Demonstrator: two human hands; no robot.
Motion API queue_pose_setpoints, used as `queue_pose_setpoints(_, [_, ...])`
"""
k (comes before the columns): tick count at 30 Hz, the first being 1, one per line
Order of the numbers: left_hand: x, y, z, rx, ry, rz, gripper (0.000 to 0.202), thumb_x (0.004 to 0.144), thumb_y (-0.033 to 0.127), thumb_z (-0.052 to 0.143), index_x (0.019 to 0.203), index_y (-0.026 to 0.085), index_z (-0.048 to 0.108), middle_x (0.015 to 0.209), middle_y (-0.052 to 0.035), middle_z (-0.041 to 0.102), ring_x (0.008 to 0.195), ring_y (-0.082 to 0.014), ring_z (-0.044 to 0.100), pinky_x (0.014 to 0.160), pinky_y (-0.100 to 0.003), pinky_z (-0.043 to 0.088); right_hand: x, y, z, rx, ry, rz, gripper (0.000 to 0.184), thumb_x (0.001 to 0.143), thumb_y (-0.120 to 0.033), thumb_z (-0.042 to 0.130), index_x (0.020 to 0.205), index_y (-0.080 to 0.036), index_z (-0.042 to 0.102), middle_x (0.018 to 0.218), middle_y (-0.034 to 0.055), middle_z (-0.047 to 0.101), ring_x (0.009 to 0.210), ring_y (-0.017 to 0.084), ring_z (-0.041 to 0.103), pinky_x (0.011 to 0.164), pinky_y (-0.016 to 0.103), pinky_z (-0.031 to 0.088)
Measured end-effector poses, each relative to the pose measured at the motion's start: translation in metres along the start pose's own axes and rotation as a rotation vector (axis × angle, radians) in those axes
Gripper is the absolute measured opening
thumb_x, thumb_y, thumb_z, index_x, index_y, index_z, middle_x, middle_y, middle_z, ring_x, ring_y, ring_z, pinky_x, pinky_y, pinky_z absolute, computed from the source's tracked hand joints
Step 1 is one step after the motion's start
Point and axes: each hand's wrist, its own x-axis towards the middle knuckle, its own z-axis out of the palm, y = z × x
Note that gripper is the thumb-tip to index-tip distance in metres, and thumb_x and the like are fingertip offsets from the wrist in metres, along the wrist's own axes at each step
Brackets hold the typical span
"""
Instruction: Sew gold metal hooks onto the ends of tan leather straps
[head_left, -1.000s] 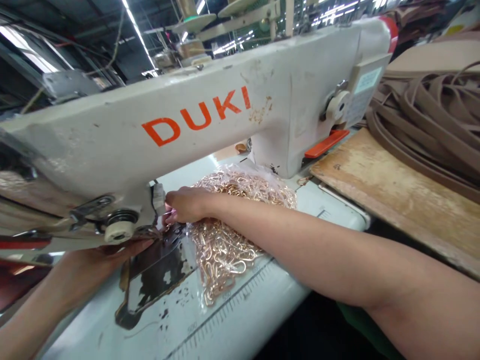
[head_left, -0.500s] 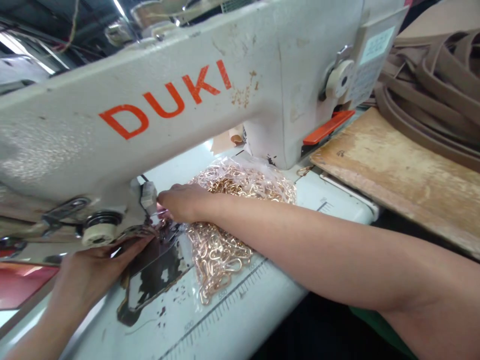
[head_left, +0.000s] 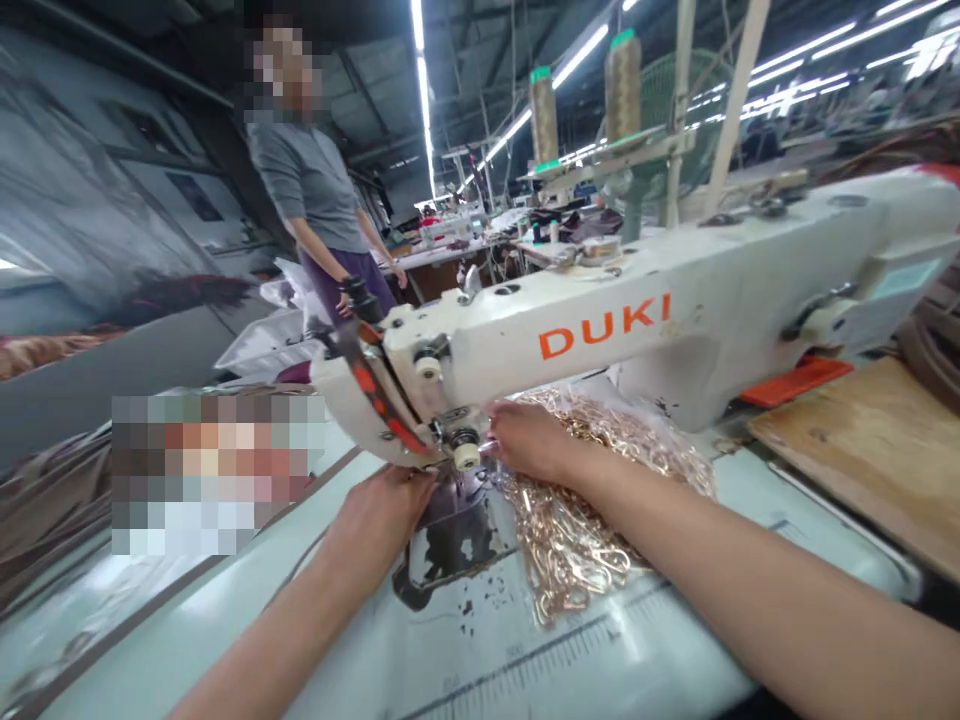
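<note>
A white sewing machine lettered DUKI stands before me. My left hand is at the left of its needle area, fingers together and their tips hidden by the machine head. On the other side, my right hand has its fingers curled in close beside the presser foot. What either hand pinches is too small and covered to make out. A clear plastic bag of gold metal snap hooks lies under my right wrist and forearm. Below the needle sits a worn dark metal plate.
A wooden board and brown straps lie at the right. Thread cones stand behind the machine. A person in a grey top stands beyond it at the left. More brown strips lie at the far left.
My view has swung up and left, bringing the room and a standing person into sight. Both hands remain at the needle area.
</note>
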Motion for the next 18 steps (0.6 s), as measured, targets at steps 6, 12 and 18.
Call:
queue_pose_setpoints(6, [-0.015,-0.002,-0.009,-0.096,-0.005,0.044,0.031,0.097,0.025,0.034,0.099,0.022,0.064,0.093,-0.0051,0.061,0.078,-0.0201,0.061,0.066,-0.028,0.047,-0.006,-0.005,-0.01,-0.109,-0.014,0.001,0.027,0.086,-0.037,0.054,0.099,-0.016,0.066,0.11,0.013,0.062,0.107,0.026,0.054,0.083,0.032,0.043])
queue_pose_setpoints(12, [-0.048,-0.008,-0.024,-0.199,-0.051,0.071,0.027,0.095,0.021,0.038,0.088,0.022,0.064,0.081,-0.0024,0.056,0.068,-0.0176,0.056,0.06,-0.025,0.041,-0.008,-0.005,-0.018,-0.159,-0.058,0.04,0.033,0.087,-0.044,0.054,0.092,-0.015,0.068,0.098,0.0149,0.065,0.094,0.026,0.06,0.078,0.032,0.044])
queue_pose_setpoints(18, [-0.061,-0.012,-0.029,-0.471,-0.094,0.155,0.026,0.095,0.021,0.042,0.082,0.023,0.065,0.08,-0.0002,0.055,0.072,-0.0145,0.056,0.065,-0.022,0.04,-0.016,-0.012,-0.032,-0.14,-0.087,0.045,0.029,0.084,-0.045,0.059,0.089,-0.018,0.068,0.09,0.0111,0.067,0.087,0.024,0.063,0.072,0.031,0.045])
